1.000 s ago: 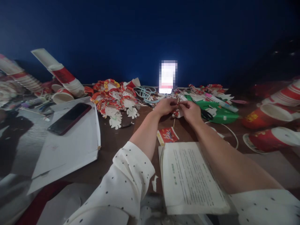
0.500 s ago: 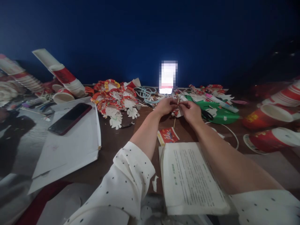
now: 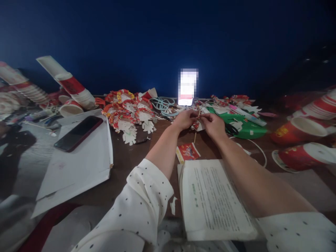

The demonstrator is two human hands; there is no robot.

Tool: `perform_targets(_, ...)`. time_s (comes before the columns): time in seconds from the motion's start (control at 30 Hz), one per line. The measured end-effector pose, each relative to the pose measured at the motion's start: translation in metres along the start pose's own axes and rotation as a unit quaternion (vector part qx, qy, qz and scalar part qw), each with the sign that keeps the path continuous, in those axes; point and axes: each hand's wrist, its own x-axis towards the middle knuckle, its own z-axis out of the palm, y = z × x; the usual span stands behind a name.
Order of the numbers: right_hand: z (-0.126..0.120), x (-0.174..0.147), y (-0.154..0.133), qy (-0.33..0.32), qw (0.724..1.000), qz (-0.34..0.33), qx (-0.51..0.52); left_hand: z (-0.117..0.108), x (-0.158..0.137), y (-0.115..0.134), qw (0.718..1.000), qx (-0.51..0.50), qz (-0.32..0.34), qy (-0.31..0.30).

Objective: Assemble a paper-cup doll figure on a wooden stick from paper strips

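Observation:
My left hand and my right hand meet over the far middle of the table, fingers closed in a pinch. Between them a thin wooden stick stands nearly upright, its upper part at my fingertips. Red and white paper pieces show just beneath the fingers, partly hidden by the hands. A red printed paper piece lies nearer to me, below the stick. The black scissor handles rest beside my right hand on a green sheet.
A lit phone stands behind my hands. Red and white paper crafts are heaped at left, near a dark phone on white sheets. An open book lies between my forearms. Paper cups lie at right; stacked cups lean at left.
Almost nothing differs. My hands hold the same place and pinch around the stick, with only a very slight shift of the view.

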Motion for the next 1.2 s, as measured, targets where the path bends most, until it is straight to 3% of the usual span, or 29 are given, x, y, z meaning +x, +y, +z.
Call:
perform_targets(0.23,-0.002,-0.003,-0.010,-0.013,0.999,0.009,-0.049,-0.001,-0.001,0.002,0.999,0.034,0.001,0.011)
perform_targets(0.57,-0.002,-0.002,-0.005,-0.009,0.999,-0.005,-0.032,-0.001,-0.002,0.002,1.000,0.000,0.005,0.015)
perform_targets(0.9,-0.005,-0.004,-0.014,-0.009,0.998,0.023,-0.052,-0.001,-0.002,0.002,1.000,-0.011,0.009,0.015)
perform_targets(1.2,-0.003,-0.002,-0.006,-0.012,0.999,0.032,0.007,0.002,0.001,-0.003,0.998,-0.055,-0.002,0.024)
